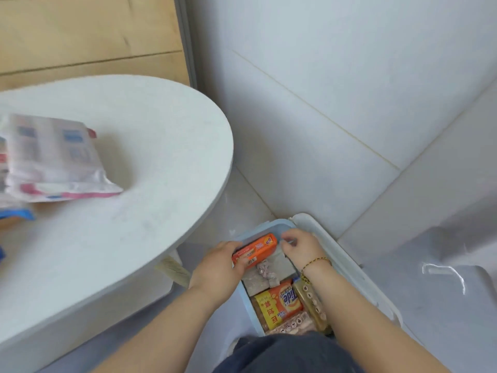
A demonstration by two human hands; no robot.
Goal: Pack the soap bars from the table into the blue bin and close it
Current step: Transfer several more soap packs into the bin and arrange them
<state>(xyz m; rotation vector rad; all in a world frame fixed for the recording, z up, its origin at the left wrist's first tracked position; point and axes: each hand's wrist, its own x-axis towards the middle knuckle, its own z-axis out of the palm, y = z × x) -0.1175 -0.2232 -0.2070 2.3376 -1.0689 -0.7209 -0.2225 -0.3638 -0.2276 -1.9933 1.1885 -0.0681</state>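
Note:
The blue bin (265, 228) stands open on the floor below me, right of the table. My left hand (217, 267) grips an orange soap bar (255, 250) and holds it at the bin's far end, over the contents. My right hand (300, 247) is at the bin's far right corner, fingers curled on something small and pale that I cannot make out. Inside lie an orange and yellow Tide bar (279, 305), a brownish wrapped bar (309, 297), a pinkish wrapped bar (291, 325) and a grey pack (271, 269). The white lid (357, 267) hangs open along the bin's right side.
A round white table (139, 162) fills the left, with a white, pink and blue plastic package (53, 160) on it and blue-edged items (16, 215) at its left edge. Pale floor tiles spread to the right. My dark-clothed knee (285, 354) is just below the bin.

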